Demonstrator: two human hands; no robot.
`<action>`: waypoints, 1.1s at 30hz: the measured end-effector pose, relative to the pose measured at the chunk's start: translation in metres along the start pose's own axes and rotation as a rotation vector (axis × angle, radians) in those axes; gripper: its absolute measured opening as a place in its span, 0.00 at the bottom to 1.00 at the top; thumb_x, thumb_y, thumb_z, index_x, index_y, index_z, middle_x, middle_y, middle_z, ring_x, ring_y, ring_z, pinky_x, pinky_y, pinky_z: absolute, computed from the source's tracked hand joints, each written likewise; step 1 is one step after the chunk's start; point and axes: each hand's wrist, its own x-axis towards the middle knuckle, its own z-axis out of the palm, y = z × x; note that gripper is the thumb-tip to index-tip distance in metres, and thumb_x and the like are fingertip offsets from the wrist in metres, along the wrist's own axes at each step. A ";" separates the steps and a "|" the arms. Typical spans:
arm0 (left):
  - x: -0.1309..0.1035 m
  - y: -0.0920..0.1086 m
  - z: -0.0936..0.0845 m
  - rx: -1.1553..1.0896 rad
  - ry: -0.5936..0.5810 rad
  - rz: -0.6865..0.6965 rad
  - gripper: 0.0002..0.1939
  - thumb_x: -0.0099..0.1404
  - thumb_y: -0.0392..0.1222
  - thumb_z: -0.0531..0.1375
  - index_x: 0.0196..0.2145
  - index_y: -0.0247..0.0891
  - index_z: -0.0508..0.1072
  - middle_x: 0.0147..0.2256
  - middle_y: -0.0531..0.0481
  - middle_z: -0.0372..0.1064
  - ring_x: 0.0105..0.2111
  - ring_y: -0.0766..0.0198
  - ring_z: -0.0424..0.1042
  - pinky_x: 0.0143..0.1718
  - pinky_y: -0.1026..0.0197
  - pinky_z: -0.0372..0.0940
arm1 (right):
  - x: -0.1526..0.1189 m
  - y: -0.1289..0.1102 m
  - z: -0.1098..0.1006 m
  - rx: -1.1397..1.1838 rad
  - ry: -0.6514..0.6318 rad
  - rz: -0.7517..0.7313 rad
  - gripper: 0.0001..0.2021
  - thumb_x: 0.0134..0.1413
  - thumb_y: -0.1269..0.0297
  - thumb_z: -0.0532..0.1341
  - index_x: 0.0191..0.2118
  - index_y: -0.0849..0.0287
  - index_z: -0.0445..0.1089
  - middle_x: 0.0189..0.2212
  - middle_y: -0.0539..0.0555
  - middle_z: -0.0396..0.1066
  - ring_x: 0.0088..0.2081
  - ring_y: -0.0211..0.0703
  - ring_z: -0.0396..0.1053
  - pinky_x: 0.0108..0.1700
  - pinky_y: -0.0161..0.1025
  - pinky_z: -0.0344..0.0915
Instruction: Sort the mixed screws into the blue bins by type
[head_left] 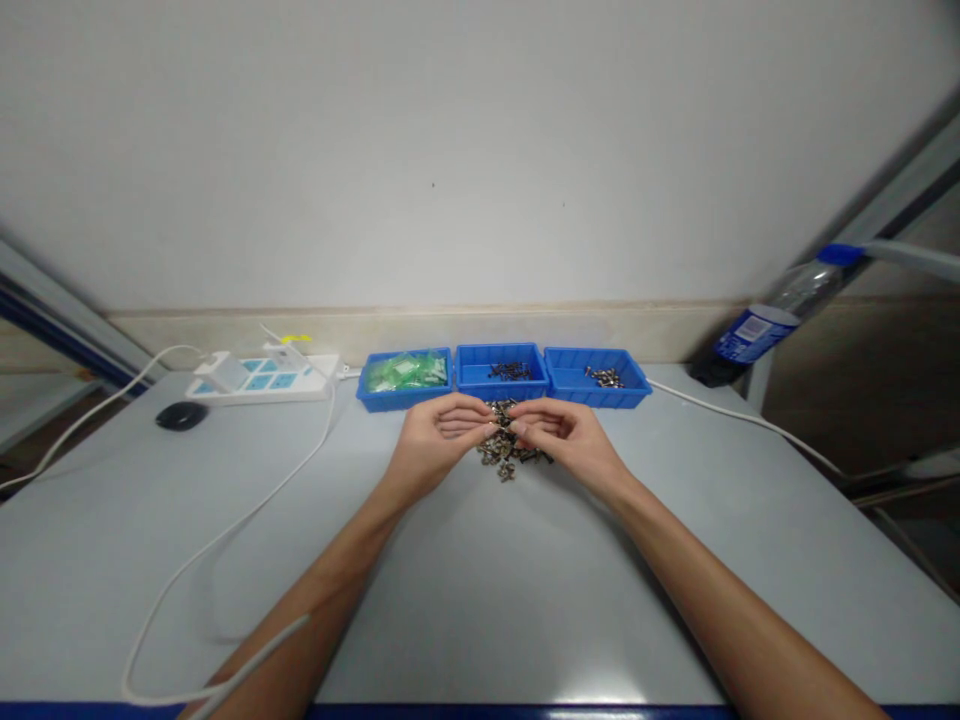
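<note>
A pile of small metal screws (501,455), some brassy and some dark, lies on the table. Over it, my left hand (442,432) is closed in a pinch, thumb against fingers. Facing it from the other side, my right hand (571,436) pinches too. The fingertips of both hands nearly meet above the pile; anything between them is too small to tell from the screws behind. Just beyond stand three blue trays: the left tray (401,400) with green packets in clear plastic, the middle tray (499,390) with dark screws, the right tray (600,398) with shiny screws.
At the back left lies a white power strip (262,392) with plugs, beside a black mouse (181,415). A white cable (247,515) loops across the left side to the front. A dark-liquid bottle (757,330) leans at the back right. A wall (480,200) closes the back.
</note>
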 end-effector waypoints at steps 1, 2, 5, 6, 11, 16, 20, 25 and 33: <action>0.000 0.000 0.000 -0.030 0.001 -0.023 0.16 0.53 0.43 0.72 0.37 0.35 0.75 0.36 0.45 0.81 0.37 0.58 0.82 0.42 0.58 0.77 | -0.001 0.001 0.000 0.013 -0.025 0.010 0.15 0.43 0.57 0.74 0.38 0.58 0.79 0.31 0.54 0.80 0.31 0.40 0.77 0.37 0.38 0.73; 0.000 0.000 0.000 -0.053 -0.004 -0.040 0.18 0.53 0.43 0.73 0.38 0.35 0.74 0.35 0.46 0.81 0.37 0.58 0.82 0.42 0.58 0.77 | -0.001 0.001 0.001 0.025 -0.045 0.020 0.16 0.43 0.57 0.74 0.39 0.58 0.79 0.31 0.54 0.80 0.31 0.41 0.77 0.38 0.39 0.73; -0.001 -0.001 0.000 -0.056 -0.023 -0.044 0.19 0.52 0.44 0.73 0.37 0.36 0.72 0.34 0.46 0.81 0.36 0.57 0.82 0.42 0.59 0.77 | -0.002 0.004 0.001 0.060 -0.088 0.043 0.16 0.44 0.57 0.74 0.39 0.58 0.79 0.30 0.54 0.80 0.32 0.43 0.78 0.40 0.40 0.74; -0.001 -0.001 0.000 -0.044 -0.023 -0.039 0.19 0.52 0.44 0.73 0.37 0.36 0.72 0.34 0.46 0.81 0.36 0.57 0.82 0.42 0.59 0.77 | -0.003 0.004 0.001 0.072 -0.101 0.046 0.16 0.44 0.57 0.75 0.39 0.58 0.79 0.30 0.55 0.81 0.33 0.43 0.79 0.41 0.40 0.74; -0.003 0.001 0.000 -0.036 -0.037 -0.042 0.20 0.53 0.45 0.73 0.37 0.36 0.70 0.33 0.47 0.81 0.35 0.58 0.82 0.40 0.61 0.76 | -0.002 0.006 0.001 0.131 -0.121 0.043 0.14 0.44 0.58 0.75 0.38 0.57 0.80 0.30 0.55 0.81 0.33 0.42 0.79 0.41 0.40 0.73; -0.004 0.000 0.001 -0.051 -0.086 -0.043 0.19 0.55 0.45 0.72 0.37 0.37 0.69 0.32 0.48 0.81 0.33 0.61 0.81 0.38 0.63 0.74 | -0.004 0.004 0.002 0.172 -0.129 0.076 0.12 0.44 0.59 0.75 0.35 0.58 0.80 0.28 0.54 0.81 0.30 0.40 0.78 0.38 0.38 0.73; -0.003 -0.003 0.002 0.036 -0.124 0.005 0.16 0.57 0.45 0.71 0.37 0.37 0.70 0.33 0.48 0.80 0.34 0.61 0.80 0.38 0.63 0.73 | -0.004 0.004 0.002 0.169 -0.116 0.072 0.11 0.46 0.58 0.74 0.33 0.58 0.80 0.27 0.54 0.80 0.28 0.39 0.77 0.34 0.35 0.71; -0.002 -0.003 -0.007 0.477 -0.173 0.284 0.06 0.64 0.42 0.65 0.36 0.36 0.76 0.31 0.50 0.76 0.30 0.65 0.74 0.34 0.63 0.69 | 0.002 0.004 -0.001 0.172 0.121 -0.012 0.11 0.47 0.57 0.72 0.33 0.59 0.80 0.29 0.55 0.80 0.30 0.41 0.78 0.36 0.37 0.73; 0.001 -0.014 -0.017 0.764 -0.323 0.372 0.04 0.61 0.31 0.64 0.33 0.37 0.78 0.29 0.51 0.73 0.29 0.65 0.70 0.32 0.64 0.63 | 0.012 0.007 -0.017 0.242 0.661 -0.059 0.13 0.48 0.66 0.68 0.41 0.59 0.78 0.43 0.58 0.80 0.38 0.46 0.80 0.41 0.42 0.76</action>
